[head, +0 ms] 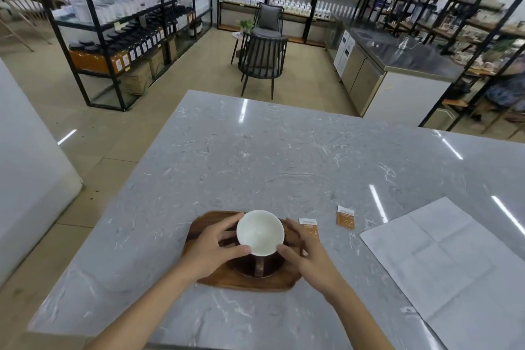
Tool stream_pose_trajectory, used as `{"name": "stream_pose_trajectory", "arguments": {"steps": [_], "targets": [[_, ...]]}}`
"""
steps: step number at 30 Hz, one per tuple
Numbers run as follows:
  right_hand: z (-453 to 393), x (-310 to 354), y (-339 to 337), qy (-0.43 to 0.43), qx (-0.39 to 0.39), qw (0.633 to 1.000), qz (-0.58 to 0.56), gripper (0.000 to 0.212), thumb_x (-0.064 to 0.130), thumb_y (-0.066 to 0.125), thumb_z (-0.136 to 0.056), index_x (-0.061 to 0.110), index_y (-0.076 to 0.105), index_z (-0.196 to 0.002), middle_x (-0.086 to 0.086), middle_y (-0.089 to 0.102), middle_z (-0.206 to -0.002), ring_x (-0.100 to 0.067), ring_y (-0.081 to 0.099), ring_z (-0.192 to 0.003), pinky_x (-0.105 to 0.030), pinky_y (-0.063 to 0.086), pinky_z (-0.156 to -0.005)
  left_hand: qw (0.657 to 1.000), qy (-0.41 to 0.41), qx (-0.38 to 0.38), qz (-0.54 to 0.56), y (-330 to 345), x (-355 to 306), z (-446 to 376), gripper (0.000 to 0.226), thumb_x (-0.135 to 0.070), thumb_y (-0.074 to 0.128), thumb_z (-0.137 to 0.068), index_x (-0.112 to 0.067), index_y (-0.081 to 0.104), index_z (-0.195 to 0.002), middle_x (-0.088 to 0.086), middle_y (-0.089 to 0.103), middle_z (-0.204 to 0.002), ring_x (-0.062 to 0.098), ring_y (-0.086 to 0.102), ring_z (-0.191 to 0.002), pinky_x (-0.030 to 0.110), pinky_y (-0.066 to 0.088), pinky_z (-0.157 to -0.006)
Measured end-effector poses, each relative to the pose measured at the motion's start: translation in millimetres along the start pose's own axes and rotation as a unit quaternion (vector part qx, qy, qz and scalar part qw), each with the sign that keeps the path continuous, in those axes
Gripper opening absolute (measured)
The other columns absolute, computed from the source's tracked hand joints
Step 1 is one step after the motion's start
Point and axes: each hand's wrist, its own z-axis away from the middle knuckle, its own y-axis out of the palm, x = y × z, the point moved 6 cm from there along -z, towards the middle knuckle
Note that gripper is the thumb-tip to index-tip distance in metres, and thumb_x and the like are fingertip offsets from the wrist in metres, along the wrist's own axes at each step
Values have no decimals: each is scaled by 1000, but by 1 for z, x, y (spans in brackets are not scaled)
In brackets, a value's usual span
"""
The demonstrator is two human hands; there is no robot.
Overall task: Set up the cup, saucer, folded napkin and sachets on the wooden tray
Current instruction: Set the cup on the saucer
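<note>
A cup, white inside and dark brown outside, is over a dark saucer on the wooden tray; its handle points toward me. My left hand grips the cup's left side with thumb and fingers curled round the rim. My right hand holds the right side the same way. Whether the cup rests on the saucer or hovers just above it I cannot tell. Two orange and white sachets lie on the counter right of the tray. A large white napkin lies unfolded at the right.
The grey marble counter stretches far ahead and to both sides. Its left edge drops to the floor. Beyond it stand two dark chairs, black shelving with bottles and a steel cabinet at the right.
</note>
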Motion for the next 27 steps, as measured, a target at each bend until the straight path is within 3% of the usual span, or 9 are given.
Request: {"name": "stream_pose_trajectory", "arguments": {"steps": [2,5,12,17,21,24,27], "targets": [[-2,2,8,-15,47,998,25,62,45,77,-87,55,46,-140,41,55,-129,23,54,-113,-1,48,-80,1000,1,2,-3,0,1,-1,73,-38,91,-70,-66,54,-127,-33,58,-138,-4,58,-126,12,51,-93],[-2,3,10,-27,36,998,31,66,48,79,-84,57,46,-140,38,55,-130,19,58,-109,-3,51,-75,1000,3,1,-7,0,8,-1,76,-43,91,-69,-61,53,-132,-32,57,-139,-2,58,-127,26,48,-104],[1,4,12,-39,25,999,6,63,36,78,-89,55,49,-141,38,58,-129,8,63,-113,-6,52,-80,1000,7,-13,-12,-1,12,-3,79,-52,93,-61,-52,56,-131,-28,59,-138,2,61,-125,38,50,-107],[1,4,14,-32,13,999,6,62,33,77,-89,54,48,-140,43,58,-125,11,62,-112,-5,52,-78,1000,3,8,-18,1,13,-1,76,-47,87,-72,-60,49,-137,-32,54,-143,-3,56,-129,30,43,-110],[3,-3,17,-23,3,1000,1,63,34,77,-89,52,47,-142,39,60,-129,6,64,-114,-9,53,-83,1000,-3,15,-14,0,17,-3,83,-45,88,-71,-52,47,-143,-31,53,-144,-3,54,-131,34,38,-115],[2,-3,17,-17,-1,1000,14,62,34,76,-91,62,44,-136,31,65,-128,6,64,-115,-7,51,-83,1000,-6,6,-13,-1,20,-5,79,-46,90,-67,-61,52,-134,-33,56,-140,-4,57,-128,30,41,-110],[1,-2,17,-15,1,1000,18,61,34,76,-91,66,44,-133,33,65,-126,7,64,-114,-8,52,-84,1000,-4,-1,-12,-2,20,-4,74,-44,90,-67,-67,54,-127,-35,57,-138,-5,58,-126,23,43,-103]]}}
